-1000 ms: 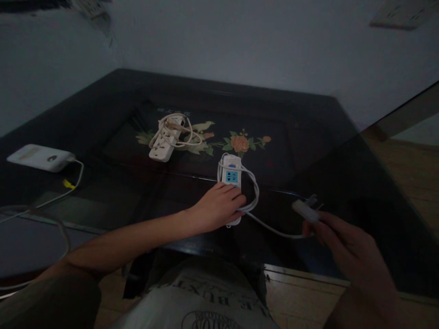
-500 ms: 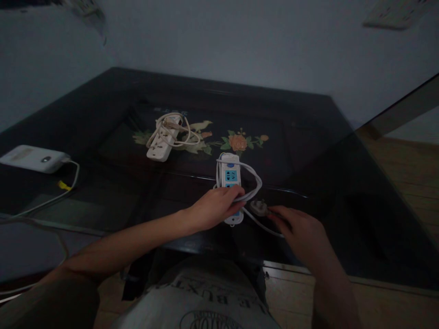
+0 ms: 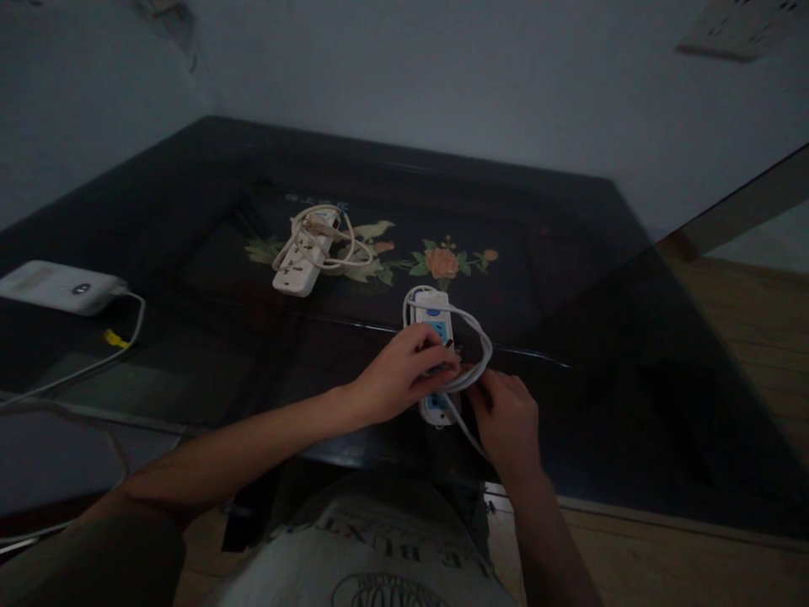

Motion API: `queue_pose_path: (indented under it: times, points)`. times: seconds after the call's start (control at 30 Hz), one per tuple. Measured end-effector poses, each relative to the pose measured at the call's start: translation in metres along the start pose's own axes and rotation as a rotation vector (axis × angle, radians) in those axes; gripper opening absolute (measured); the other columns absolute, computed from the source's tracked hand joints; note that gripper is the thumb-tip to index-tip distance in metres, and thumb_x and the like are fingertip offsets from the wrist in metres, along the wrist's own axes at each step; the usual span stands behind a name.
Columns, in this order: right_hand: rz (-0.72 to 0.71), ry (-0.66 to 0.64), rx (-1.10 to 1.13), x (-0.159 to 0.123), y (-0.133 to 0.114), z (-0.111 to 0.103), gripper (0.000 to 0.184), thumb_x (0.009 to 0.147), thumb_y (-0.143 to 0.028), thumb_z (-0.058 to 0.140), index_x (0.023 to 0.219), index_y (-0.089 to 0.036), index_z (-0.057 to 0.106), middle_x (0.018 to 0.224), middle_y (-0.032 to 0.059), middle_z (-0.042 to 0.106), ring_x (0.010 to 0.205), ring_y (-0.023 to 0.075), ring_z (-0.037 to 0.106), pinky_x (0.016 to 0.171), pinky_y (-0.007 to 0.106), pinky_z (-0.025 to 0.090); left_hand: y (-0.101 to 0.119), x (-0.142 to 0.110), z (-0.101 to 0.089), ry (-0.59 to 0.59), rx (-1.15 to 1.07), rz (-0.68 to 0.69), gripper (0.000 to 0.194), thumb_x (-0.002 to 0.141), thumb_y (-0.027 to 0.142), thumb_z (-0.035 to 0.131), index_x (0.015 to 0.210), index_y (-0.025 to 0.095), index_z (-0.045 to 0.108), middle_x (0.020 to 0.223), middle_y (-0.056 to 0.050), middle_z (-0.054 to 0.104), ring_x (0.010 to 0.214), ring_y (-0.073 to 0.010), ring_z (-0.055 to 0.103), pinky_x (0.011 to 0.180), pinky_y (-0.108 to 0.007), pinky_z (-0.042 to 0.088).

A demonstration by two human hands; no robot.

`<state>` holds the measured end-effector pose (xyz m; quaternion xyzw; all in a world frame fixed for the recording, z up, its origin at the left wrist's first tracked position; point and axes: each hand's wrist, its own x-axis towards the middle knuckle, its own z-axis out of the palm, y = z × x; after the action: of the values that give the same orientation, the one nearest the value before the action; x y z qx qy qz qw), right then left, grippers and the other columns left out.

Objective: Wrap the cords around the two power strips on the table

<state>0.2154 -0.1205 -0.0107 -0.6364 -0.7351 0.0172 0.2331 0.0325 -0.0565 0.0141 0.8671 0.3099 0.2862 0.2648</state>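
A white power strip (image 3: pixel 432 302) with blue socket panels lies near the table's front edge, its pale cord (image 3: pixel 485 346) looped around it. Across its middle reaches my left hand (image 3: pixel 404 371), fingers closed at the cord loops and the plug. The plug (image 3: pixel 459 351) is partly covered by fingers, its pins pointing up and away. My right hand (image 3: pixel 509 421) is closed at the right side of the strip, its fingertips on the plug and partly hidden by the cord. From there the cord runs down under my right hand.
Another white power strip (image 3: pixel 302 268) with a tangled cord lies farther back on the dark table (image 3: pixel 569 278), left of a painted flower. At the far left is a white device (image 3: pixel 60 285) with a cable and a yellow tag (image 3: pixel 115 339). A wall stands behind.
My right hand has moved left with the plug, bringing it to the cord loops by my left hand. The left fingers have shifted slightly up and right. The strip has moved slightly right.
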Motion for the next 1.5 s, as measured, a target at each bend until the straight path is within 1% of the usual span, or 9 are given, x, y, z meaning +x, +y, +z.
queue_pose_path:
  times: [0.1, 0.2, 0.3, 0.5, 0.63, 0.8, 0.93, 1.27, 1.5]
  points:
    - [-0.012, 0.031, 0.006, 0.0, -0.001, 0.001, 0.025, 0.09, -0.016, 0.044, 0.072, -0.019, 0.061, 0.067, 0.0066, 0.064, 0.065, 0.0219, 0.055, 0.064, 0.032, 0.038, -0.009, 0.007, -0.003, 0.044, -0.1, -0.099, 0.028, 0.086, 0.028, 0.06, 0.111, 0.019, 0.054, 0.111, -0.009, 0.056, 0.106, -0.0208, 0.052, 0.091, -0.036, 0.045]
    - [-0.017, 0.052, 0.034, -0.001, -0.003, 0.002, 0.024, 0.09, -0.015, 0.046, 0.071, -0.019, 0.06, 0.067, 0.0064, 0.063, 0.066, 0.0218, 0.055, 0.064, 0.032, 0.039, -0.018, 0.016, -0.003, -0.114, -0.108, -0.075, 0.042, 0.078, 0.026, 0.07, 0.116, 0.019, 0.054, 0.118, -0.01, 0.057, 0.114, -0.0227, 0.05, 0.098, -0.04, 0.041]
    - [-0.008, 0.036, 0.079, -0.002, 0.0, 0.0, 0.023, 0.089, -0.016, 0.048, 0.071, -0.018, 0.061, 0.069, 0.0082, 0.065, 0.068, 0.023, 0.057, 0.064, 0.034, 0.043, -0.023, 0.023, -0.002, -0.23, -0.122, -0.055, 0.029, 0.076, 0.025, 0.072, 0.102, 0.016, 0.061, 0.105, -0.007, 0.063, 0.106, -0.0219, 0.054, 0.096, -0.038, 0.042]
    - [0.033, 0.058, 0.264, 0.002, 0.012, -0.026, 0.013, 0.088, -0.023, 0.056, 0.096, -0.02, 0.065, 0.095, 0.0085, 0.069, 0.09, 0.0228, 0.063, 0.082, 0.038, 0.05, -0.027, 0.021, -0.005, -0.148, -0.309, -0.181, 0.027, 0.078, 0.025, 0.07, 0.101, 0.016, 0.06, 0.097, -0.004, 0.065, 0.09, -0.0173, 0.06, 0.082, -0.031, 0.047]
    - [-0.134, -0.113, 0.311, 0.015, 0.019, -0.036, 0.036, 0.087, -0.007, 0.042, 0.114, -0.023, 0.06, 0.117, 0.007, 0.065, 0.11, 0.0209, 0.058, 0.095, 0.041, 0.047, -0.027, 0.02, -0.005, -0.137, -0.432, -0.175, 0.026, 0.079, 0.024, 0.067, 0.102, 0.016, 0.058, 0.099, -0.004, 0.065, 0.093, -0.0172, 0.06, 0.086, -0.032, 0.046]
    - [-0.21, -0.276, 0.283, 0.031, 0.034, -0.032, 0.044, 0.078, 0.002, 0.037, 0.104, -0.021, 0.064, 0.109, 0.007, 0.067, 0.106, 0.0214, 0.061, 0.093, 0.043, 0.05, -0.03, 0.017, -0.008, -0.1, -0.524, -0.263, 0.024, 0.083, 0.027, 0.062, 0.103, 0.016, 0.056, 0.097, -0.004, 0.063, 0.086, -0.0162, 0.06, 0.081, -0.032, 0.049]
    - [-0.212, -0.363, 0.348, 0.034, 0.044, -0.03, 0.038, 0.082, -0.001, 0.04, 0.105, -0.021, 0.062, 0.111, 0.0069, 0.067, 0.103, 0.0188, 0.064, 0.092, 0.039, 0.052, -0.046, 0.007, -0.024, 0.101, -0.661, -0.363, 0.025, 0.082, 0.031, 0.061, 0.102, 0.017, 0.054, 0.091, -0.001, 0.061, 0.083, -0.0146, 0.061, 0.078, -0.031, 0.051]
    - [-0.14, -0.262, 0.286, 0.023, 0.056, -0.014, 0.037, 0.083, -0.006, 0.045, 0.113, -0.021, 0.06, 0.11, 0.0082, 0.069, 0.1, 0.022, 0.067, 0.089, 0.042, 0.054, -0.072, -0.038, -0.118, 1.007, -0.85, -0.543, 0.008, 0.086, 0.017, 0.055, 0.085, 0.024, 0.057, 0.08, 0.01, 0.063, 0.081, -0.0085, 0.058, 0.083, -0.03, 0.054]
    - [-0.246, -0.221, 0.223, 0.022, 0.059, -0.007, 0.03, 0.081, -0.004, 0.045, 0.094, -0.022, 0.065, 0.11, 0.0084, 0.067, 0.101, 0.0245, 0.063, 0.088, 0.047, 0.053, -0.094, -0.071, -0.178, 1.281, -0.917, -0.616, 0.033, 0.096, 0.013, 0.036, 0.069, 0.022, 0.054, 0.061, 0.012, 0.063, 0.079, -0.004, 0.059, 0.075, -0.016, 0.055]
